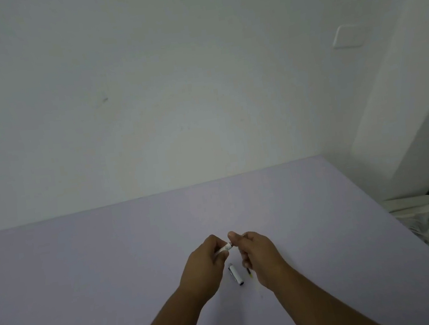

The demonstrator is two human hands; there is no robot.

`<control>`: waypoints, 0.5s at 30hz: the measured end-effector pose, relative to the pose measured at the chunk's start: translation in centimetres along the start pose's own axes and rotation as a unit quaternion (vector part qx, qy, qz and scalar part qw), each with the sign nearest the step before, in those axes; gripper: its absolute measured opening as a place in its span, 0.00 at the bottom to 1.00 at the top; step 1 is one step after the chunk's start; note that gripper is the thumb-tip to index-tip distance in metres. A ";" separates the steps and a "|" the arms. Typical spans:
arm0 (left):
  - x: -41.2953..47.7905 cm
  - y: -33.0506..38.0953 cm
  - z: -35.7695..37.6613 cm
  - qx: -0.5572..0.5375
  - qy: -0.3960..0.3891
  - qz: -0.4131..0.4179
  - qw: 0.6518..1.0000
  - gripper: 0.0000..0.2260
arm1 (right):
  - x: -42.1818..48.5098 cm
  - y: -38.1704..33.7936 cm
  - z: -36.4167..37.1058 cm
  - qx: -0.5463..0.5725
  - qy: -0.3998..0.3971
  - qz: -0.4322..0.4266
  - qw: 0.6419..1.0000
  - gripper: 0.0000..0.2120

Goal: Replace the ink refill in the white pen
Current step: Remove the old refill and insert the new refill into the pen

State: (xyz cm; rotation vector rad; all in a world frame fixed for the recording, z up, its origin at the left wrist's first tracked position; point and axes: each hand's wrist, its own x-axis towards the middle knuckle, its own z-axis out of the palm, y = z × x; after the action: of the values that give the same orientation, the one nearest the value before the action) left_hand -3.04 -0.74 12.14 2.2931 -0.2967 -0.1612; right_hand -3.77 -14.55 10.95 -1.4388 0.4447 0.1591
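Note:
Both my hands meet above the lilac table (pixel 113 271). My left hand (pixel 204 267) grips the white pen barrel (pixel 226 248), of which only a short end shows between the fingers. My right hand (pixel 258 254) pinches the pen's other end with thumb and forefinger. On the table below the hands lies the white pen cap (pixel 235 274) with a dark opening facing me. Beside it a thin refill (pixel 249 273), dark with a yellowish end, pokes out from under my right hand; most of it is hidden.
A white wall rises behind the table, with a switch plate (pixel 348 36) at the upper right. Beyond the table's right edge stands white furniture (pixel 418 203) with cluttered items.

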 end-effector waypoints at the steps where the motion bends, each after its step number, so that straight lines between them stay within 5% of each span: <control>1: 0.0 0.0 0.0 -0.003 0.000 0.000 1.000 0.04 | 0.0 0.0 0.0 0.000 -0.003 0.006 1.000 0.11; 4: 0.0 0.0 -0.1 -0.010 -0.002 -0.008 1.000 0.03 | 0.0 0.2 -0.1 0.073 -0.035 -0.012 0.997 0.04; 15: -0.1 -0.6 0.1 -0.004 0.003 -0.016 1.000 0.04 | 0.4 0.3 0.0 0.066 -0.031 -0.012 0.997 0.04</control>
State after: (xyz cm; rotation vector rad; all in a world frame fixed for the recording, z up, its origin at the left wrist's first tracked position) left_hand -3.02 -0.37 11.63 2.2906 -0.2548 -0.1711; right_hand -3.49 -14.60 10.48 -1.3064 0.3796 0.1526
